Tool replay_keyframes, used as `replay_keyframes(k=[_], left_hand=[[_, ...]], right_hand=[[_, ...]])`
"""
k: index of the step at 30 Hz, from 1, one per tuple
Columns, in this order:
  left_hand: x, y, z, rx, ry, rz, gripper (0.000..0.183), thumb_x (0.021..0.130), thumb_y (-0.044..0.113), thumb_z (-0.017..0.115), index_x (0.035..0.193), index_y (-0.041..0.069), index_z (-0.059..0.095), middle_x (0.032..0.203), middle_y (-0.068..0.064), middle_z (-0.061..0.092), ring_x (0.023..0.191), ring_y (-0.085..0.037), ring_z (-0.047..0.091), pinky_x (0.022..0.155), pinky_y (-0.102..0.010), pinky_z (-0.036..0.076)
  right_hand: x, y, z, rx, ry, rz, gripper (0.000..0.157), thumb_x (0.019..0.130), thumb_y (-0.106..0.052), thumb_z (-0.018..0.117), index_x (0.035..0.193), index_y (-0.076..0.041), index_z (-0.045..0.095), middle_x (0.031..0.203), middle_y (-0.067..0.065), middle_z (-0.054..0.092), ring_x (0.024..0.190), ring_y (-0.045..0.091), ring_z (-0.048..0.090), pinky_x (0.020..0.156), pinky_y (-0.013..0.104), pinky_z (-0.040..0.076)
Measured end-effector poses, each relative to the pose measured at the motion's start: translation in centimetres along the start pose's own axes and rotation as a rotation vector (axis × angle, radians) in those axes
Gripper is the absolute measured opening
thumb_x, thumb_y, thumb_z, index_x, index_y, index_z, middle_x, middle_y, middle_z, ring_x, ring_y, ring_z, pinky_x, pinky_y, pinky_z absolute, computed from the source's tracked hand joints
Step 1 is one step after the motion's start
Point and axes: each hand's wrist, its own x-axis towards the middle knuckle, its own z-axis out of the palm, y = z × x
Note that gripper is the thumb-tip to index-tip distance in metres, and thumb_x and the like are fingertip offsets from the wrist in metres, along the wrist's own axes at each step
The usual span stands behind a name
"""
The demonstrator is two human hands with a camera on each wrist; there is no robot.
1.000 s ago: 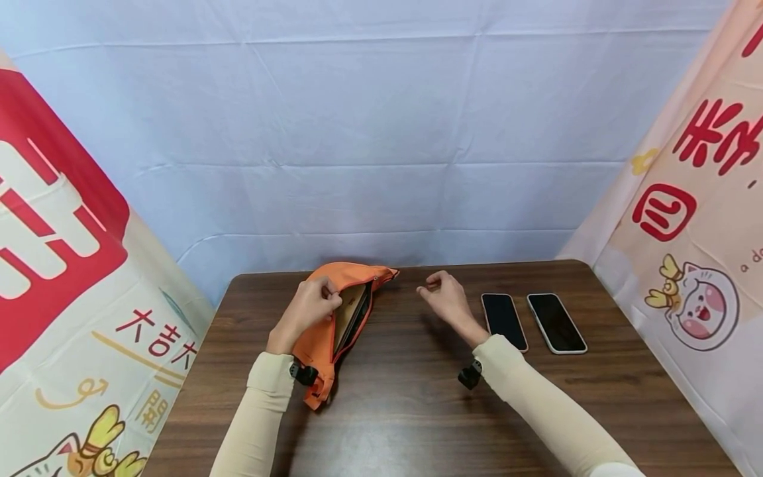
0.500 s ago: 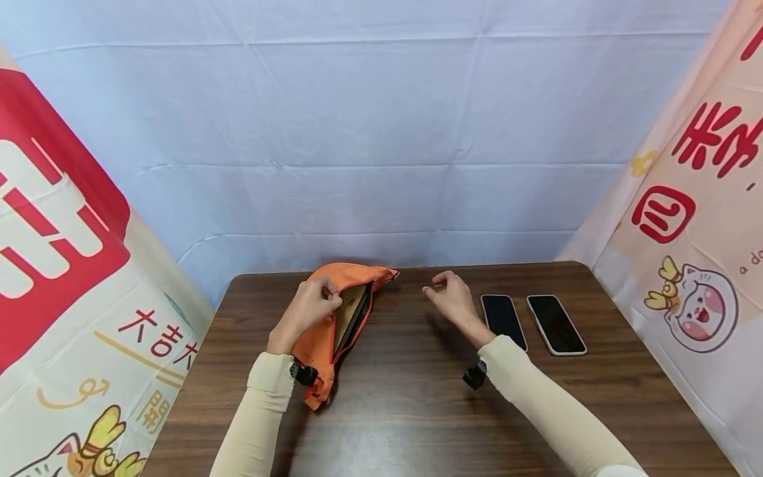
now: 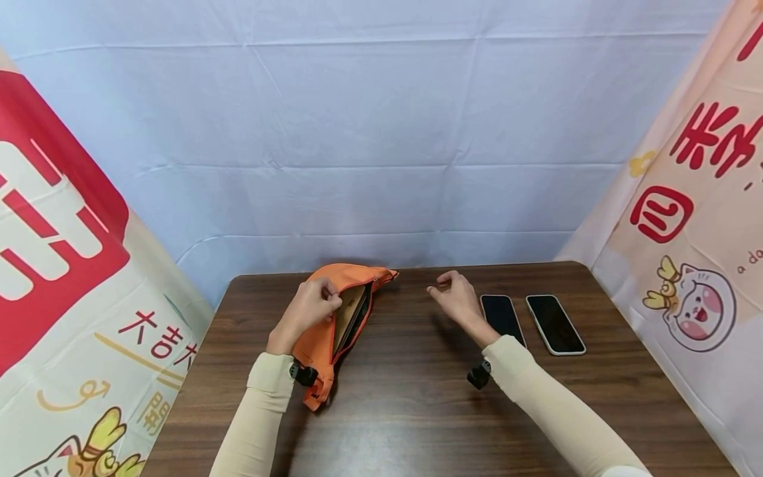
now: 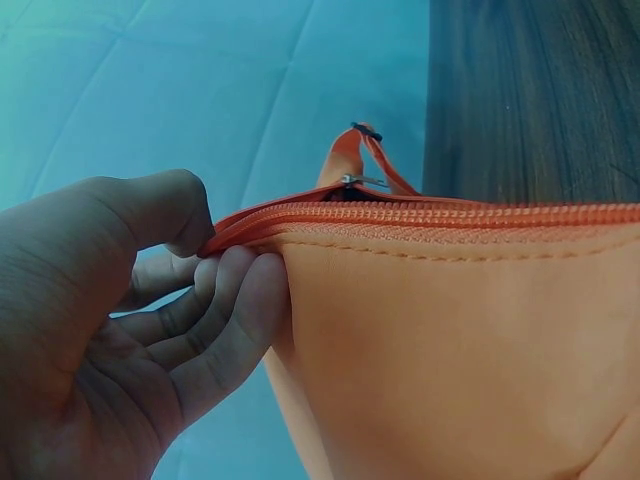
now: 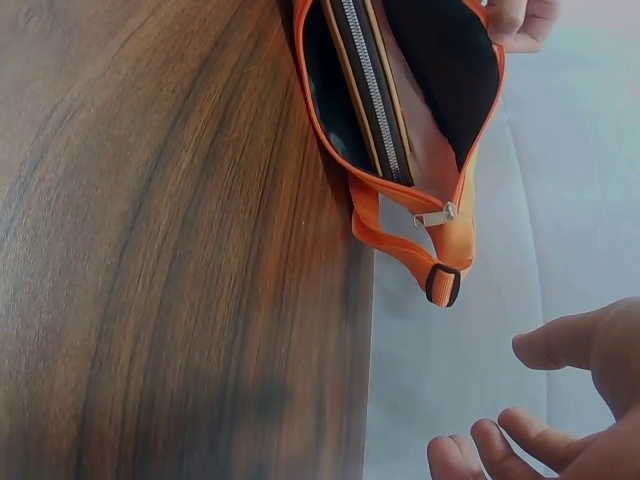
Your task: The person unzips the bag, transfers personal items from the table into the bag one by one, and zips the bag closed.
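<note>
An orange waist bag (image 3: 316,341) lies at the left of the table, its zipper undone and its mouth gaping. My left hand (image 3: 307,306) pinches the zippered edge between thumb and fingers, as the left wrist view shows up close. Inside the bag sits a zipped wallet (image 5: 362,80) with dark sides and tan edges. Near one end of the bag's opening hangs the metal zipper pull (image 5: 435,216), beside the strap's black buckle (image 5: 443,285). My right hand (image 3: 457,301) hovers to the right of the bag, holding nothing, with thumb and fingers apart.
Two phones, one with a thin tan edge (image 3: 502,315) and one in a white case (image 3: 556,324), lie dark-screened at the right. The brown wooden table (image 3: 405,417) ends at a pale cloth backdrop (image 3: 369,132). Printed cloths hang at both sides.
My right hand has drifted a little to the right, away from the bag. The left hand keeps its pinch on the bag's edge in the same spot.
</note>
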Motion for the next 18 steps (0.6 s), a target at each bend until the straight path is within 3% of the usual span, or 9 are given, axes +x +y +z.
replay_keyframes(k=[18], left_hand=[[-0.1,-0.2,0.2,0.013,0.002,0.012,0.006,0.103,0.010,0.063,0.098,0.009,0.064,0.079,-0.006,0.066,0.060,-0.019,0.065,0.061,-0.035,0.057]], right_hand=[[0.3,0.4,-1.5,-0.033,0.027,0.019,0.041,0.102,-0.026,0.070,0.131,0.001,0.061,0.130,0.022,0.063,0.109,0.038,0.069,0.096,0.052,0.054]])
